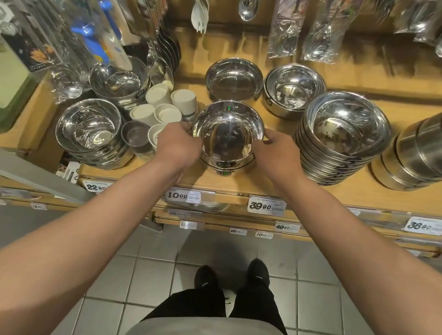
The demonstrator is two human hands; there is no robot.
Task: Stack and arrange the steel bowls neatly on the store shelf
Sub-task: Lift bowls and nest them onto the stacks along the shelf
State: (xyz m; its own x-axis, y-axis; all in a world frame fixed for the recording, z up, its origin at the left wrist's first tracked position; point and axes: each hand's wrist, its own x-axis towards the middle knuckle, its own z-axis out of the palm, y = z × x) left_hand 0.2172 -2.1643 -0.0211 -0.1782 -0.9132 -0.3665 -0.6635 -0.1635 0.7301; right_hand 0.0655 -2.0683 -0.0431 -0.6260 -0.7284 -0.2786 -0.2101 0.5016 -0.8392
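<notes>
The steel bowl (228,128) sits gripped at its rim between my left hand (179,143) and right hand (277,154); I should lower it level, centred on the stack.

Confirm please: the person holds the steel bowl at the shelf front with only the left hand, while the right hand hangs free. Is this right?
Not quite. The head view shows both hands on the steel bowl: the left hand grips its left rim and the right hand grips its right rim. The bowl is indeed at the front of the shelf.
</notes>
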